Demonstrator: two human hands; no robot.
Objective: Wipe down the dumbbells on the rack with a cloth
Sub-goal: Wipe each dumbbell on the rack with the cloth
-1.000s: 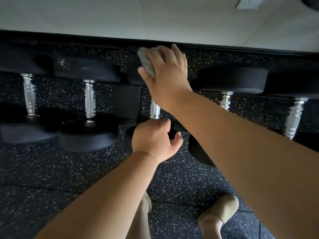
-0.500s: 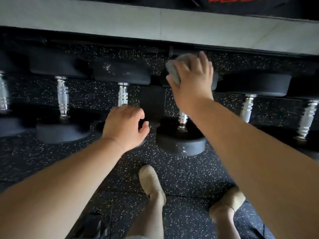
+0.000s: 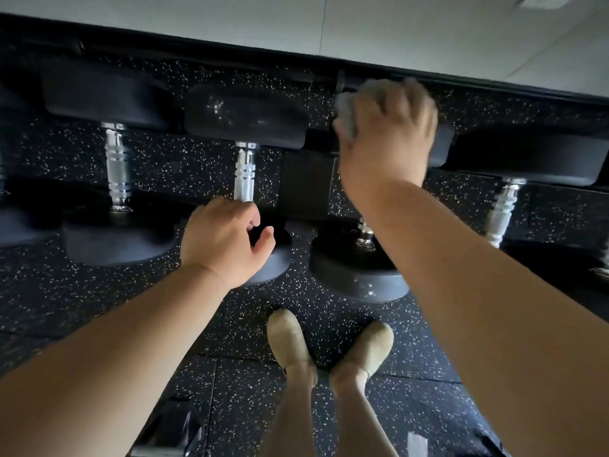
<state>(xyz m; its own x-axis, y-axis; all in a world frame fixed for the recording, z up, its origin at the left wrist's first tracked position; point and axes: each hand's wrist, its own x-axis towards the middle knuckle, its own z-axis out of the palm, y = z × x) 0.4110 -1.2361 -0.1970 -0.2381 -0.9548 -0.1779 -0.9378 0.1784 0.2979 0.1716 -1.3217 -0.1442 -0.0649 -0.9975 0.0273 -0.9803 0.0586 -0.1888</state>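
Several black dumbbells with silver knurled handles lie side by side on a low rack. My right hand [image 3: 385, 140] grips a grey cloth [image 3: 349, 110] and presses it on the far head of one dumbbell [image 3: 356, 272], whose near head shows below my forearm. My left hand [image 3: 224, 239] rests with curled fingers on the near head of the neighbouring dumbbell [image 3: 245, 117] to the left, just below its silver handle [image 3: 244, 174]. Whether that hand grips the head is hidden.
More dumbbells lie at the left [image 3: 117, 166] and right [image 3: 504, 206]. A black rack upright [image 3: 306, 183] stands between the two middle dumbbells. Speckled black rubber floor [image 3: 329, 311] lies beneath, a pale wall [image 3: 296, 21] behind. My two feet in tan shoes [image 3: 290, 344] stand close to the rack.
My left hand has shifted from the dumbbell under the cloth to the near head of the one to its left. My right hand keeps the cloth on the far head, blurred by rubbing.
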